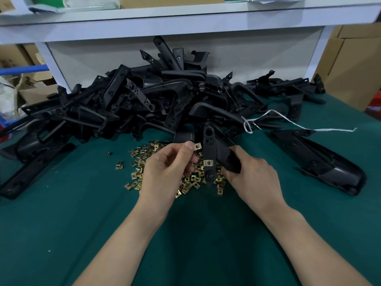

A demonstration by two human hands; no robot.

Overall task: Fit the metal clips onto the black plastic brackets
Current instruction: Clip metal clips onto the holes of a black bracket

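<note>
While the bracket (209, 141) is gripped, right hand (253, 176): curled round it.
Left hand (165, 168): clip (197, 145) is pinched, at bracket's 10 o'clock.

Your right hand (253, 176) hides its fingertips behind the bracket (208, 145). Your left hand (165, 168) covers part of the clip pile (191, 180) and one edge of the clip (198, 145). Your forearms (127, 234) and the boxes (354, 65) run off the edges.
</note>
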